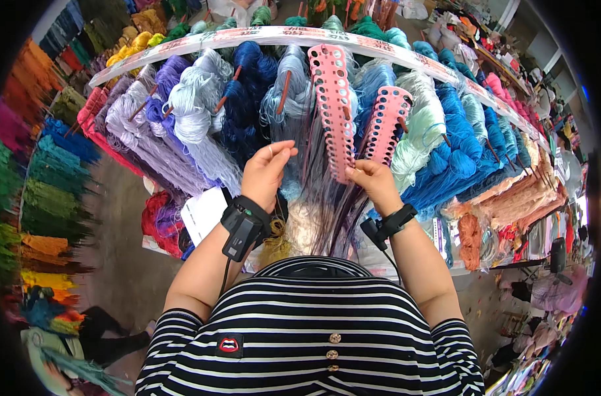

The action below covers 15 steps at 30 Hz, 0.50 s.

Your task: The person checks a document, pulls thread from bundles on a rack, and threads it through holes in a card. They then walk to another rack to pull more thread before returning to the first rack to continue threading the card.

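Note:
A long pink strip with rows of round holes stands in front of the yarn rack, and my right hand pinches its lower end. Dark, thin threads trail down from around the strip toward my body. Just right of it leans a second pink holed strip, its lower end near my right fingers. My left hand is raised to the left of the threads, thumb and fingers drawn together. Whatever may be between those fingertips is too fine to make out. Behind it hangs a grey-blue skein.
Skeins in purple, navy, mint green and bright blue hang on rods below a white rail. White paper lies by my left forearm. Colourful yarn bundles line the far left. Another person is at lower left.

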Motion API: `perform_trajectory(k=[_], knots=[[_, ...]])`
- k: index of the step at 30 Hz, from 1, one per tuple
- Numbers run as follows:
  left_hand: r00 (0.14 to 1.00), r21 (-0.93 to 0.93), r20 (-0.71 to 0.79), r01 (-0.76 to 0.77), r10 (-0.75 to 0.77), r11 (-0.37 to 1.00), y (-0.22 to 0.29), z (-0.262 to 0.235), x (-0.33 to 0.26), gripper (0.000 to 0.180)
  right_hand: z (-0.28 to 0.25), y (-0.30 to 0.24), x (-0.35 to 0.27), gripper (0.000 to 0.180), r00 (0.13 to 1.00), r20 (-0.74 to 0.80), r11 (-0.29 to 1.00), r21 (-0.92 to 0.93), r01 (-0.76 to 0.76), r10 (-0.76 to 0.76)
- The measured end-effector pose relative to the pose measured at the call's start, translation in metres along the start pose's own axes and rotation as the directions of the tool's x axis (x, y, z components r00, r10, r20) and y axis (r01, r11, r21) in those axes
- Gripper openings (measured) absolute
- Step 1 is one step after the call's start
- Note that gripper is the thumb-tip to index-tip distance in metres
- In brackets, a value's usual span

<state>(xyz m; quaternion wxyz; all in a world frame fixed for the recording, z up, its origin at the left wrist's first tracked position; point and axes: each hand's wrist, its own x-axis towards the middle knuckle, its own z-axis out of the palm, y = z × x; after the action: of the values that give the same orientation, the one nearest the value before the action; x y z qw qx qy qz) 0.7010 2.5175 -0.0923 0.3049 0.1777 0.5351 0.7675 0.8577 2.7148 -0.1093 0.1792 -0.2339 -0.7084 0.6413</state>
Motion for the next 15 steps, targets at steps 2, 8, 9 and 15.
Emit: perform_trajectory(k=[2, 8, 9, 15], knots=[[1.000, 0.018, 0.004, -0.012, 0.012, 1.000, 0.001, 0.007, 0.006, 0.025, -0.003, 0.006, -0.001, 0.026, 0.999, -0.032, 1.000, -0.007, -0.001, 0.001], [0.988, 0.095, 0.080, -0.143, 0.136, 0.985, 0.003, 0.022, 0.020, 0.019, -0.011, 0.007, -0.009, 0.033, 0.951, -0.295, 0.991, -0.123, 0.053, -0.088], [0.983, 0.105, 0.091, -0.171, 0.162, 0.980, 0.001, 0.022, 0.023, 0.018, -0.009, 0.000, -0.012, 0.033, 0.952, -0.296, 0.991, -0.123, 0.049, -0.083], [0.957, 0.070, 0.083, -0.284, 0.278, 0.956, 0.005, 0.031, 0.035, 0.016, 0.009, -0.042, -0.001, 0.034, 0.885, -0.340, 0.890, -0.428, 0.154, -0.317]])
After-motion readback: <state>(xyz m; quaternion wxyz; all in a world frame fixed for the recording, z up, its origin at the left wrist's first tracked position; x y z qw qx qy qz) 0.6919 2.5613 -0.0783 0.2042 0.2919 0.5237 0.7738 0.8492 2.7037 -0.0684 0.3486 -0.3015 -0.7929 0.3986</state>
